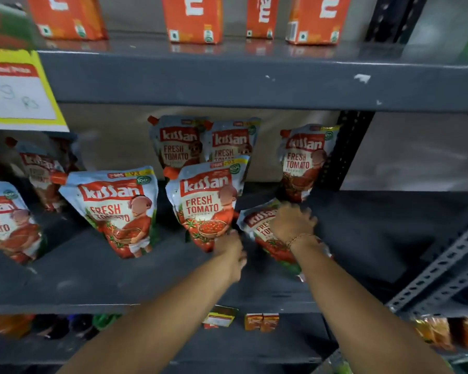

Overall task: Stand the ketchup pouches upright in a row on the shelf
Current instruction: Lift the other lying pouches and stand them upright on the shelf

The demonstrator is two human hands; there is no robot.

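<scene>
Several Kissan ketchup pouches stand on the dark grey shelf (97, 268). One upright pouch (204, 201) stands mid-shelf, and my left hand (231, 252) touches its lower right corner with curled fingers. A tilted pouch (260, 230) leans back to the right of it, and my right hand (292, 222) rests over its upper part, gripping it. Another front pouch (116, 209) stands left of centre. Two pouches (179, 141) stand at the back, and one (304, 163) leans against the right upright. More pouches (6, 222) stand at the far left.
An upper shelf (227, 76) carries orange cartons (192, 17). A yellow price tag (19, 90) hangs at the left. A perforated metal brace (443, 268) crosses at the right. The lower shelf holds small boxes (261, 321) and packets.
</scene>
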